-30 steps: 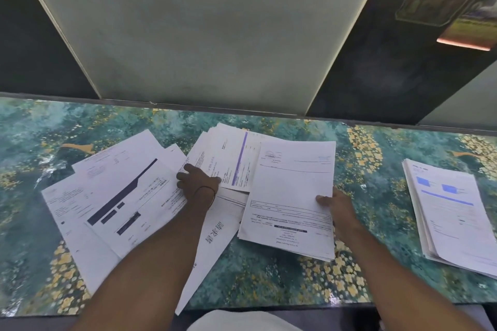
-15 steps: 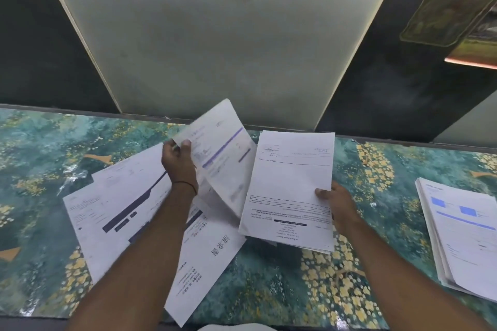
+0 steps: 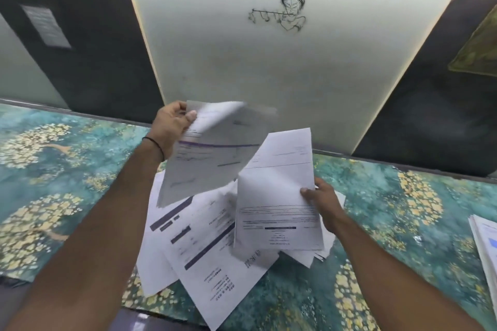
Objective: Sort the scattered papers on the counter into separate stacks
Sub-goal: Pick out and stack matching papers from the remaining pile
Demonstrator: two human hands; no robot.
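Lifted higher than before, the purple-striped white sheet [image 3: 212, 158] hung pinched in the left hand [image 3: 169, 127], long axis slanting toward the right hand [image 3: 325, 207], which gripped a white printed sheaf [image 3: 277, 204] above loose papers [image 3: 204, 255] on the teal counter [image 3: 53, 169], nearer the far-right stack [image 3: 484, 244].

A teal, floral-patterned worktop [image 3: 376, 223] carries loose overlapping papers [image 3: 204, 258] at centre and a stack [image 3: 484, 247] at right.

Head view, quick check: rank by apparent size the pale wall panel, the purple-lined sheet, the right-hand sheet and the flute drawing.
1. pale wall panel, clearly the largest.
2. purple-lined sheet and right-hand sheet: they look alike, and both are held up near the camera, so I won't rank them.
3. flute drawing, smallest.
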